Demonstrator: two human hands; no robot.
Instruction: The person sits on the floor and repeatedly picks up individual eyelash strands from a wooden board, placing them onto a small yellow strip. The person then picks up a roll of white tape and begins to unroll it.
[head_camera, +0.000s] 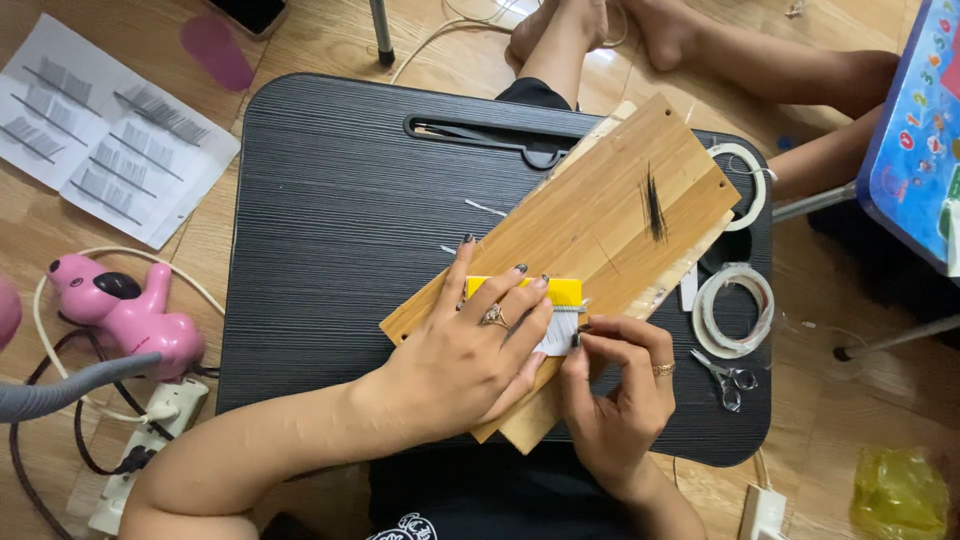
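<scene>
Head view. Black lap counter (330, 250) on wood floor; bamboo board (590, 240) lies diagonal across it, 7 to 1 o'clock.

L hand (470, 350): flat, fingers spread, grip released, pressing down on yellow card (560, 291) and white strip (558, 335) on the board's lower half.

R hand (615, 385): thumb + forefinger pinched at white strip's edge, just at 3 o'clock of L fingertips; grip clenched on sth. very small/dark, can't tell what.

Dark lash tuft (654, 205) on board, toward 1 o'clock, well apart from hands.

Tape rolls: one (735, 310) at 3 o'clock of board, another (748, 175) part under board's far corner. Scissors (728, 380) near R hand, 3 o'clock. Tweezers (490, 137) in counter's slot, 12 o'clock.

Off counter: lash sheets (105, 130) at 10 o'clock, pink dog (125, 310) and power strip (150, 440) at 8–9 o'clock.
</scene>
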